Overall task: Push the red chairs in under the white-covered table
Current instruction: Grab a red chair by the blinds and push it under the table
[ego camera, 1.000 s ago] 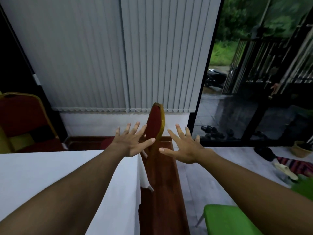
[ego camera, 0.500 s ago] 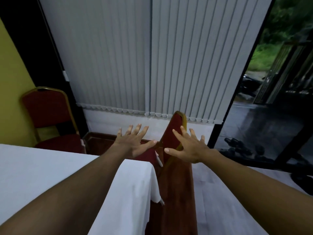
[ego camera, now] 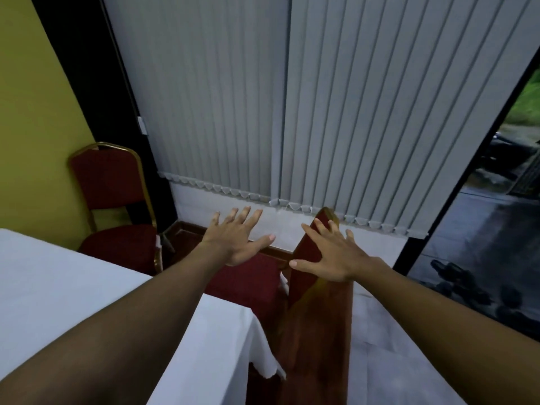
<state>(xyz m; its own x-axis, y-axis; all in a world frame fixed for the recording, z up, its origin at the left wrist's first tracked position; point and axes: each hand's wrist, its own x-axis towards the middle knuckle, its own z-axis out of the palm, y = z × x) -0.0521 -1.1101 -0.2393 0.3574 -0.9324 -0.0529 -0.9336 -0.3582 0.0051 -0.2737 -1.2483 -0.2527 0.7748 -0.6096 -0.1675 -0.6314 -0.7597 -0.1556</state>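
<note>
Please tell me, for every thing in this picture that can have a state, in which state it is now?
near red chair: upright, seat not under the table.
far red chair: upright, untouched, seat not under the table.
left hand: open, fingers spread, holds nothing.
right hand: open, fingers spread at the near red chair's back; contact unclear.
vertical blinds: closed.
white cloth: spread over the table, corner hanging.

A person's two arms, bare along all of their visible length down to the wrists, end in a bare left hand (ego camera: pixel 236 244) and a bare right hand (ego camera: pixel 336 258), each with slender fingers (ego camera: pixel 245 217) and short, rounded, pale nails, the thumbnails clearest.
</note>
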